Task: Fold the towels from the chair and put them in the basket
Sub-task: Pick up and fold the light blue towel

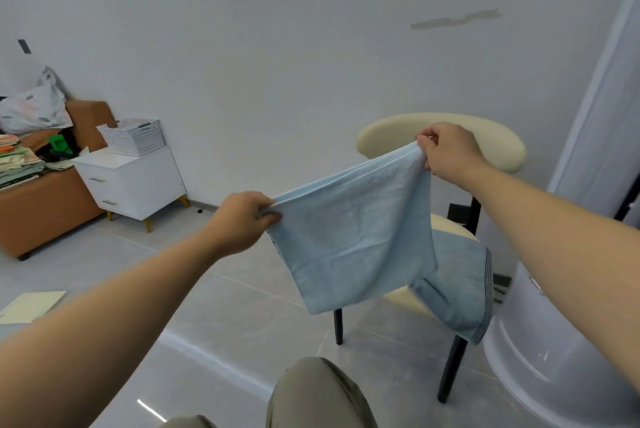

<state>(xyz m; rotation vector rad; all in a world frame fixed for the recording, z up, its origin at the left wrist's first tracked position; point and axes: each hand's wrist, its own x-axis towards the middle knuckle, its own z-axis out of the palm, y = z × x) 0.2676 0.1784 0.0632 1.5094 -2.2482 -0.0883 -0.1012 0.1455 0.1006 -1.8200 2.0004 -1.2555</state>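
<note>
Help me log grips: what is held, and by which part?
A light blue towel, by its upper corners: left hand pinches one, right hand the other.

Towel I hold [349, 240]: soft terry cloth, matt.
Seat towel [457, 284], my four o'clock: matt cloth.
Chair backrest [388, 131]: smooth, faint sheen.
Basket [133, 137], nine o'clock: perforated plastic.
Floor tiles [225, 306]: glossy.
</note>
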